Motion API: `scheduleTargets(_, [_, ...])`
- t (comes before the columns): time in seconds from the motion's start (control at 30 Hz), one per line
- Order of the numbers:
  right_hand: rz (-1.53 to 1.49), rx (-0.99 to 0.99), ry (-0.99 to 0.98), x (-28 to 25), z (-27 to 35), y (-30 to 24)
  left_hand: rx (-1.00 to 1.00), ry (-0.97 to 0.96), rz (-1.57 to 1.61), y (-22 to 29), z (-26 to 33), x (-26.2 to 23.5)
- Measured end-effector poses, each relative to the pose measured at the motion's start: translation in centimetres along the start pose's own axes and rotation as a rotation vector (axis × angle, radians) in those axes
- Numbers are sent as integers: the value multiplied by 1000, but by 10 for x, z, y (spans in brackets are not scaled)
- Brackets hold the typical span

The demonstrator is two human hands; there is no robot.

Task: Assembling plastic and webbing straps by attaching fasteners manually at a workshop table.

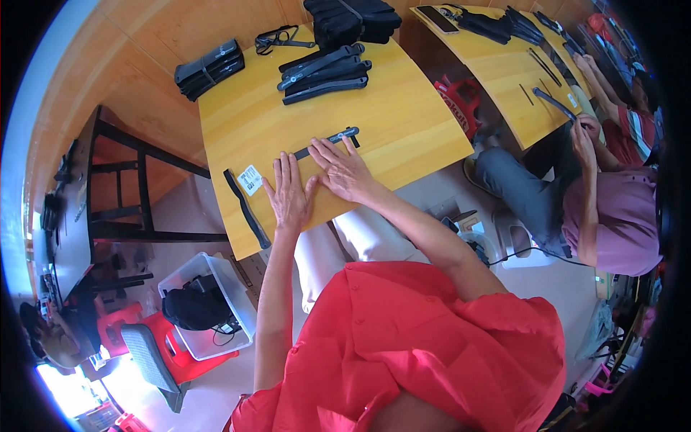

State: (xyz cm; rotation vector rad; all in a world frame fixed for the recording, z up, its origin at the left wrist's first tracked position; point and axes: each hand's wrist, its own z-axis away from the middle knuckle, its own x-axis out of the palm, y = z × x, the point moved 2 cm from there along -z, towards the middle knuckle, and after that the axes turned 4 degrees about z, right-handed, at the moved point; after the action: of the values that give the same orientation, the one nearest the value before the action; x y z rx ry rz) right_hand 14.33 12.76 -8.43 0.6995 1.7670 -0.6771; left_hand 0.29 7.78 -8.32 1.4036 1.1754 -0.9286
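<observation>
A black strap (348,134) with pale printing at its right end lies across the yellow table (403,108). My left hand (291,194) rests flat near the strap's left end, its fingers stretched out and pointing away from me. Beside it, my right hand (342,170) lies palm down over the strap's middle with its fingers extended. Both hands cover part of the strap. Left of my left hand, a second narrow black strip (247,209) lies along the table's left edge, next to a white label (250,180).
Farther back are a pile of black straps (325,75), a tied bundle (209,70), a larger black bundle (353,21) and thin loose straps (283,39). A co-worker (604,216) handles a strap at the right table (504,79). A white bin (245,317) stands lower left.
</observation>
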Motion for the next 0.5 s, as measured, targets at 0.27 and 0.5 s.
scheduleTargets(0.27, [74,47,39,-6,14,43,-4,-7,-6,0,-1,-1])
scheduleTargets(0.5, [53,154,25,-16,24,60,-13,20,13,2,-1,-5])
